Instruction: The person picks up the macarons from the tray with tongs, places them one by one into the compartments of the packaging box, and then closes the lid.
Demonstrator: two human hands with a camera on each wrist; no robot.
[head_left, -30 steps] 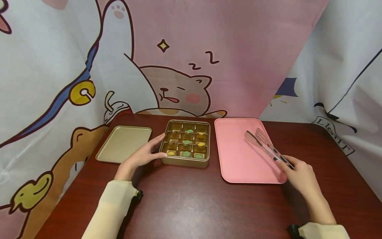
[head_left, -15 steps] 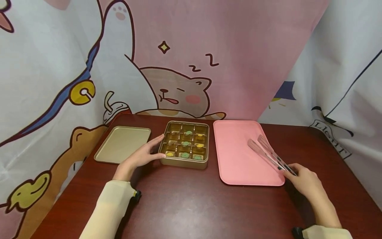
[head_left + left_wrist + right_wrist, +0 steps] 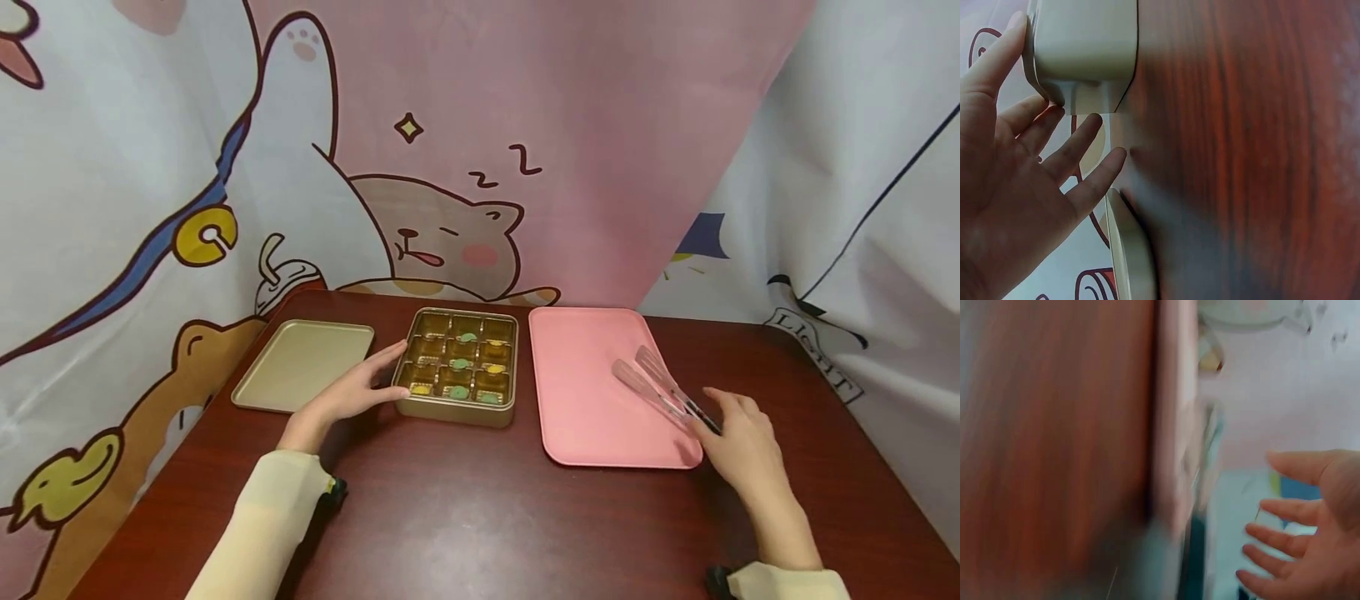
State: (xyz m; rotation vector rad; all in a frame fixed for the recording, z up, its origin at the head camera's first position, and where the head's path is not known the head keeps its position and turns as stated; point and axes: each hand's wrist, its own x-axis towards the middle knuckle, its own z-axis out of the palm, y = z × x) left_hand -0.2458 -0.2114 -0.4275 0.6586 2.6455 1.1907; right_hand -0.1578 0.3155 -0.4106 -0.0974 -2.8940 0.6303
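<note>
A gold square tin (image 3: 455, 412) stands on the table in the head view. Its divided insert holds several small green and yellow pieces in some of its compartments. My left hand (image 3: 341, 398) touches the tin's left side and front left corner, thumb and fingers spread; the left wrist view shows these fingertips against the tin wall (image 3: 1085, 44). A pair of metal tongs (image 3: 660, 390) with dark handle parts lies on the pink tray (image 3: 581, 400), handles at the right edge. My right hand (image 3: 744, 442) is beside the handles, and in the right wrist view its fingers (image 3: 1282, 540) are extended, holding nothing.
A flat gold lid (image 3: 303, 367) lies left of the tin, partly behind the left hand. All stand on a dark red-brown wooden table (image 3: 480, 517). A printed cartoon curtain (image 3: 600, 167) hangs at the back and both sides.
My right hand has let go of the tongs, which now rest on the pink tray. The left hand stays at the tin. The head view has shifted slightly.
</note>
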